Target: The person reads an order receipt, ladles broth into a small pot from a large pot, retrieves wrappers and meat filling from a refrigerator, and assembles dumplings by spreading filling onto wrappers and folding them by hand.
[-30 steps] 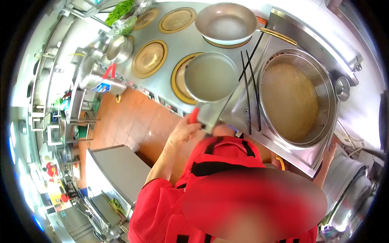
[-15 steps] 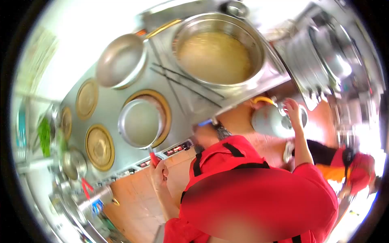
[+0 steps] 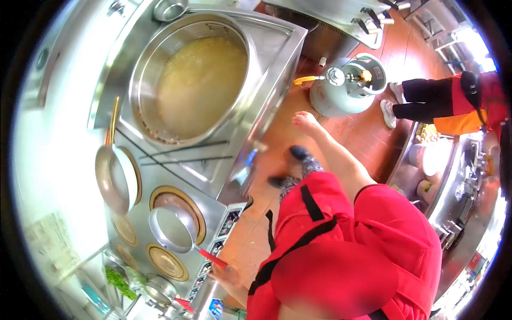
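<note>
Tiled floor [image 3: 358, 134] below: right hand [image 3: 306, 122] outstretched, left hand [image 3: 226, 277] at red handle [image 3: 212, 258].

You are in what looks like a commercial kitchen: a large steel pot [image 3: 146, 88] of cloudy liquid stands before you. Below that pot in your view are round burner plates [image 3: 167, 262], a saucepan [image 3: 174, 229] and a frying pan [image 3: 114, 176]; to its right, a gas cylinder [image 3: 330, 98] on tiled floor [image 3: 392, 58].
</note>
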Available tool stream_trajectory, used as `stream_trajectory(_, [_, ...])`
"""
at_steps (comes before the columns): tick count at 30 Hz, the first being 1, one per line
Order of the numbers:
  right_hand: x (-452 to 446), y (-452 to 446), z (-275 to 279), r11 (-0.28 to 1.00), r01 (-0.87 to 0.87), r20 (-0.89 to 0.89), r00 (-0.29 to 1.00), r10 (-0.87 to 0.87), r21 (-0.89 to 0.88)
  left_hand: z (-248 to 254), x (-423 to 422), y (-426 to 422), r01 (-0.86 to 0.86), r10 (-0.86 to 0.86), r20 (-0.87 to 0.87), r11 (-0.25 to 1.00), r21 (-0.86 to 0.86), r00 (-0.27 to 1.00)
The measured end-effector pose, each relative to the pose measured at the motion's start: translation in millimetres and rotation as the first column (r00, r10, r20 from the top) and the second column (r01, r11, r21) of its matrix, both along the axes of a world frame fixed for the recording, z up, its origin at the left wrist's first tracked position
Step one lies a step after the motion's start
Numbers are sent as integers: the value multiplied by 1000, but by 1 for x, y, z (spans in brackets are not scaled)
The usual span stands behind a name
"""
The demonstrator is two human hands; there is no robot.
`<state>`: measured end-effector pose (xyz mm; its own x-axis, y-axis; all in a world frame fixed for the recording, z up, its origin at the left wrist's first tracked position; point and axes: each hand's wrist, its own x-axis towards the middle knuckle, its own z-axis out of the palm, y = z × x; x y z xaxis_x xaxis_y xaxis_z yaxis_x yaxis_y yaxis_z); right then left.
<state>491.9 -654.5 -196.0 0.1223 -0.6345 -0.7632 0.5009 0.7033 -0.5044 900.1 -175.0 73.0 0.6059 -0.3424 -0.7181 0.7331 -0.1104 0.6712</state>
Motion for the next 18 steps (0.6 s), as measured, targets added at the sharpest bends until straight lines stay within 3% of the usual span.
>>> stream_trajectory(2, [10,-8,-8,1000,-30,-98,995,29,-3,-24,-3,76,-40,17,-190,992,-116,982])
stream_trajectory(4, [-6,-9,-108,917,-305,-310,925,220,-258,-26,-43,87,-26,40,-147,995,98,988])
stream_trajectory(5, [-14,-9,-151,861,-373,-431,878,208,-344,-26,-63,85,-8,34,-121,977,213,992])
stream_trajectory(7, [-7,-26,-83,998,-62,-144,987,65,24,-28,-94,78,34,5,-103,929,369,995])
stream_trajectory(8, [-12,-31,-73,988,-144,-170,974,151,50,-29,-105,76,51,-9,-104,911,408,994])
stream_trajectory(10, [-11,-32,-85,992,-121,-220,967,125,31,-37,-123,70,92,-39,-123,883,461,992])
stream_trajectory(11, [-20,-34,-82,920,-392,-389,844,370,25,-40,-131,68,113,-59,-129,873,474,990])
stream_trajectory(12, [-26,-36,-64,775,-630,-549,630,549,52,-46,-140,67,132,-74,-137,869,478,988])
stream_trajectory(13, [-26,-31,-50,839,-544,-505,717,480,25,-57,-149,63,151,-95,-139,868,473,986])
stream_trajectory(14, [-33,-33,-54,728,-679,-613,614,497,-89,-70,-158,60,162,-108,-141,872,462,984])
stream_trajectory(15, [-40,-32,-58,700,-705,-612,606,508,-117,-83,-167,53,179,-127,-145,877,447,981])
stream_trajectory(16, [-38,-24,-64,907,-415,-446,828,341,-77,-98,-170,48,186,-138,-144,891,415,980])
stream_trajectory(17, [-41,-26,-37,974,-227,-268,938,220,5,-107,-177,44,188,-141,-144,897,400,979])
stream_trajectory(18, [-48,-26,-14,994,-94,-168,982,83,-57,-116,-180,41,194,-153,-137,907,375,979])
